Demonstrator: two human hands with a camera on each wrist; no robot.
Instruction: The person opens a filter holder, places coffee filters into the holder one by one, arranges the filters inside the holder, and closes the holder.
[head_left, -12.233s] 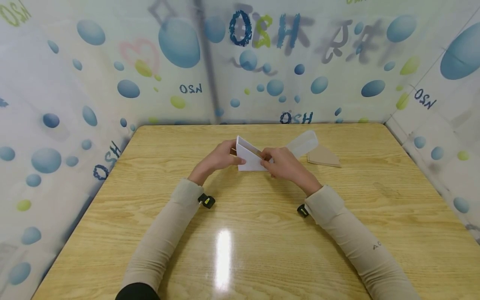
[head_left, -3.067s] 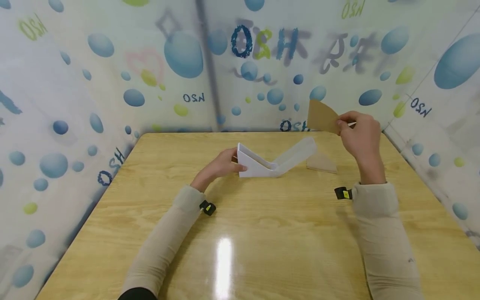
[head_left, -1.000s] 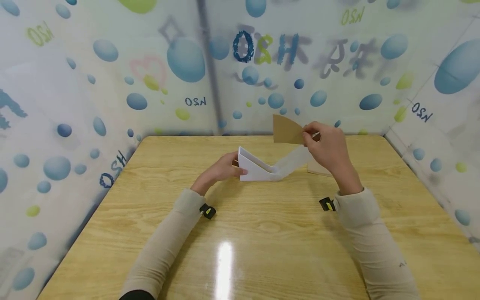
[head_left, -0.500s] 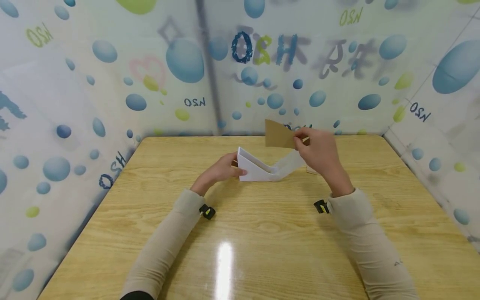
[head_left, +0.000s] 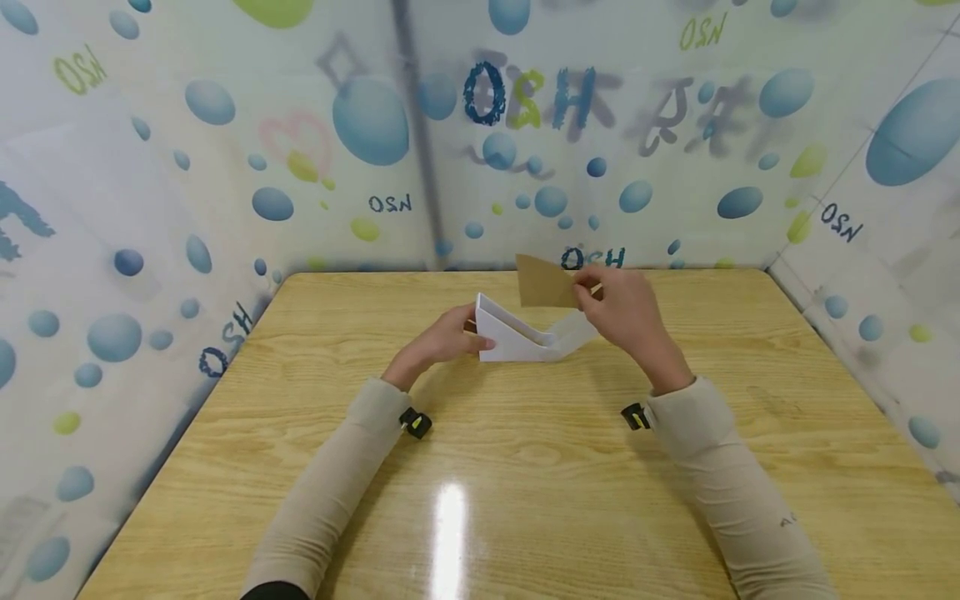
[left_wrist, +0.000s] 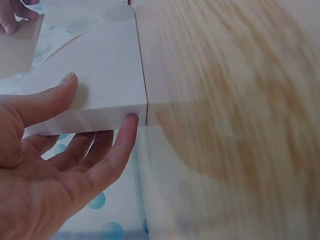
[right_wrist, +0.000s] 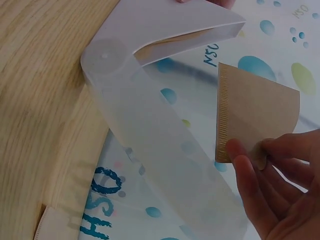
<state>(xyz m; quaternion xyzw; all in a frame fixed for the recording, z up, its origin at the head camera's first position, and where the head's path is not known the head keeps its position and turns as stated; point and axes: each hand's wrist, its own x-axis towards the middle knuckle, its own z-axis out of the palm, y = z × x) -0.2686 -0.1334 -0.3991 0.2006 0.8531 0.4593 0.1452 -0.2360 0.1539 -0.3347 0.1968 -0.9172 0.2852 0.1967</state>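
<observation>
Two hands worked near the middle of the wooden desk (head_left: 525, 467), a little toward its far edge. The left hand (head_left: 444, 335) held the white holder (head_left: 508, 335), a wedge-shaped box that stood on the desk: its thumb lay along the flat white side and its fingers curled under the near corner, as the left wrist view showed (left_wrist: 95, 95). From the holder's low end a translucent lid (head_left: 576, 332) swung up and away to the right; in the right wrist view the lid (right_wrist: 150, 130) hinged at a round pivot and sloped toward the camera, with a brown edge visible inside the holder's open mouth.

The right hand (head_left: 622, 310) pinched a brown filter paper (head_left: 545, 283) by one corner between thumb and fingertips, fingers curled round it. The paper was fan-shaped, with a crimped seam along one straight edge (right_wrist: 255, 115), and it was held upright in the air just above and behind the holder's open top, not touching it as far as could be told.

Both arms wore beige sleeves (head_left: 330, 483). Walls printed with blue and green bubbles (head_left: 371, 117) enclosed the desk on three sides.
</observation>
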